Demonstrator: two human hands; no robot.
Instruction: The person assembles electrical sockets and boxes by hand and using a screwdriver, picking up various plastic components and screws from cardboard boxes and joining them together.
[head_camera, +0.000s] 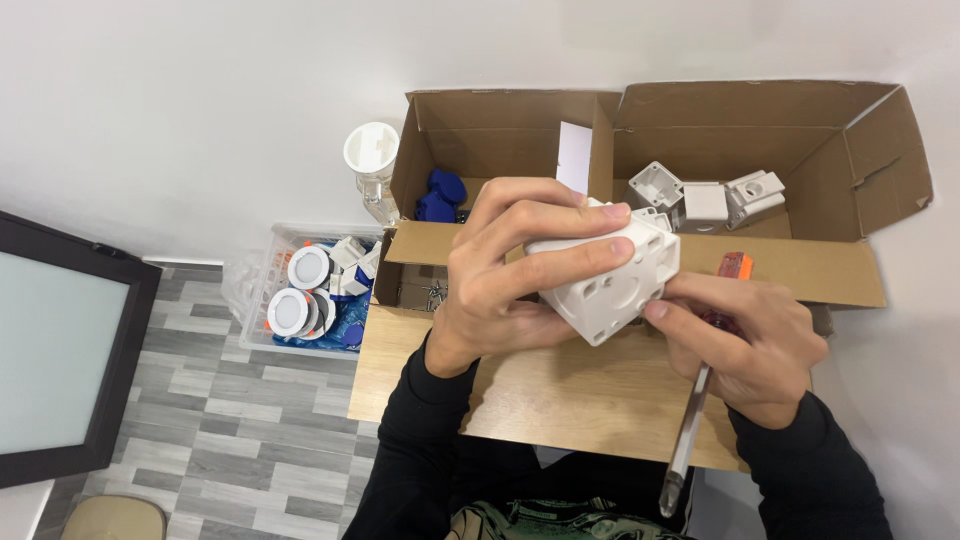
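Observation:
My left hand (505, 270) grips a white plastic box-shaped housing (615, 280) with round holes in its sides, fingers wrapped over its top. My right hand (745, 340) is beside it, thumb touching the housing's lower right edge. That hand also holds a screwdriver (690, 430) with an orange-red handle end and a long shaft pointing down toward me. Both hands are above a small wooden table (560, 390).
An open cardboard box (800, 265) behind the hands holds white plastic housings (705, 200) on the right and blue parts (440, 195) on the left. A clear bin (262, 290) of round white fittings sits on the grey floor at left. A dark framed panel (60, 350) leans far left.

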